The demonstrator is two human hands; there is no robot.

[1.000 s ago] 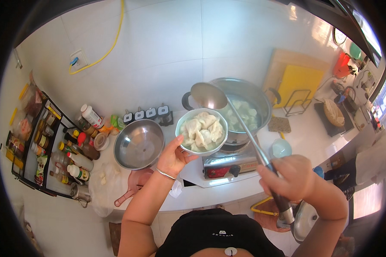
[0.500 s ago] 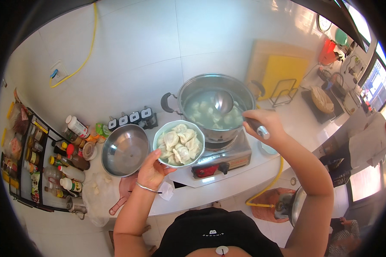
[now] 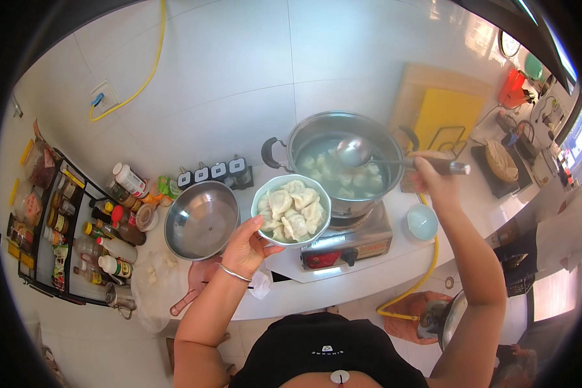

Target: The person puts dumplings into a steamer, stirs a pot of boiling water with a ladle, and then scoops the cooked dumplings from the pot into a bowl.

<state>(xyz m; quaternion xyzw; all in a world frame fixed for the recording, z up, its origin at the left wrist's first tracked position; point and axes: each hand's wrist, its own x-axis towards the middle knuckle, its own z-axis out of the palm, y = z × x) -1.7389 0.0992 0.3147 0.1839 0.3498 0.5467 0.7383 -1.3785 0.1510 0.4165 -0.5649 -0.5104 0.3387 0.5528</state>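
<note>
My left hand (image 3: pixel 247 247) grips the rim of a pale bowl (image 3: pixel 263 226) full of dumplings (image 3: pixel 293 208), held just left of the pot and above the counter. In my right hand (image 3: pixel 437 184) is the handle of a metal ladle (image 3: pixel 354 152). The ladle's bowl hangs over the pot, its shaft crossing the right rim; whether it holds anything is hard to tell. The large steel pot (image 3: pixel 343 118) contains cloudy water (image 3: pixel 317 145) with several dumplings (image 3: pixel 343 174) in it. Beneath the pot stands a portable gas stove (image 3: pixel 362 240).
An empty steel basin (image 3: pixel 200 220) sits left of the bowl, with seasoning boxes (image 3: pixel 218 169) behind it. Bottles (image 3: pixel 116 249) and a rack (image 3: pixel 52 233) fill the left end. A small pale bowl (image 3: pixel 421 222) stands right of the stove, near a yellow hose (image 3: pixel 427 271). Cutting boards (image 3: pixel 446 119) lean behind.
My right hand has moved right and up along with the ladle, whose handle now points to the right. The view has shifted, and the small bowl shows more fully. My left hand still holds its bowl.
</note>
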